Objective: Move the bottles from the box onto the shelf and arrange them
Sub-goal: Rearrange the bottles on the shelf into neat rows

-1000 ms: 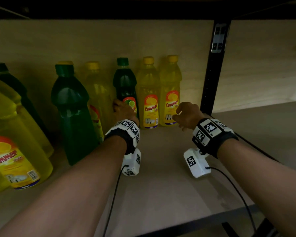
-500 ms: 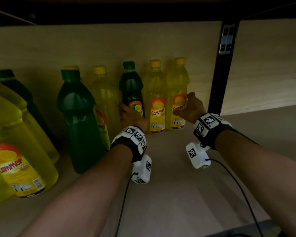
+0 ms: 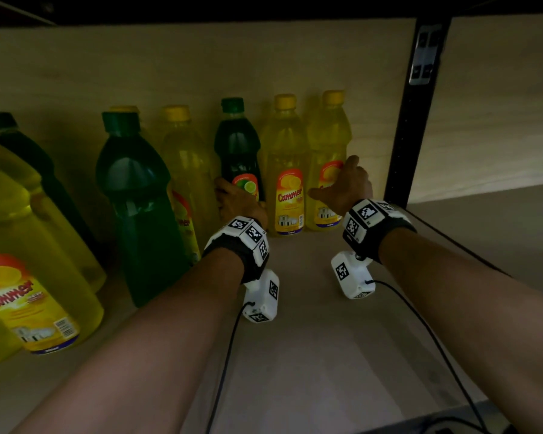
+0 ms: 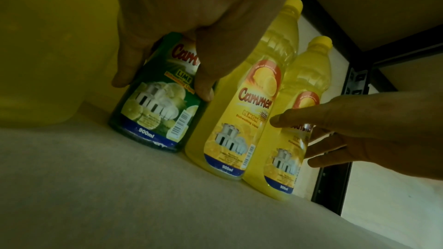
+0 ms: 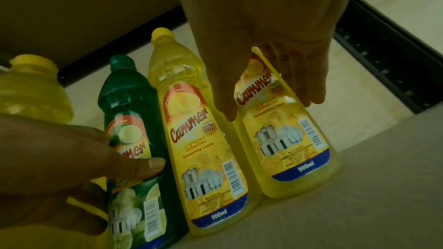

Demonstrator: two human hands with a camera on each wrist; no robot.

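Three small Cammer bottles stand in a row at the back of the shelf (image 3: 295,364): a green lime bottle (image 3: 236,151), a middle yellow lemon bottle (image 3: 284,170) and a right yellow lemon bottle (image 3: 326,142). My left hand (image 3: 232,198) grips the green lime bottle (image 4: 153,116) low down, thumb on its label and fingers round its left side. My right hand (image 3: 336,183) holds the right yellow bottle (image 5: 290,139), thumb (image 5: 227,105) on its left and fingers (image 5: 311,92) on its right. All three bottles stand upright, side by side.
Bigger bottles fill the shelf's left: a tall green one (image 3: 138,198), a yellow one behind it (image 3: 188,170) and large yellow jugs (image 3: 35,277). A black upright post (image 3: 416,126) stands just right of the row. The shelf above hangs low. Cables trail from both wrists.
Both hands have reached further in. The right hand, curled in front of the row before, now holds the right yellow bottle. The left hand stays on the green bottle.
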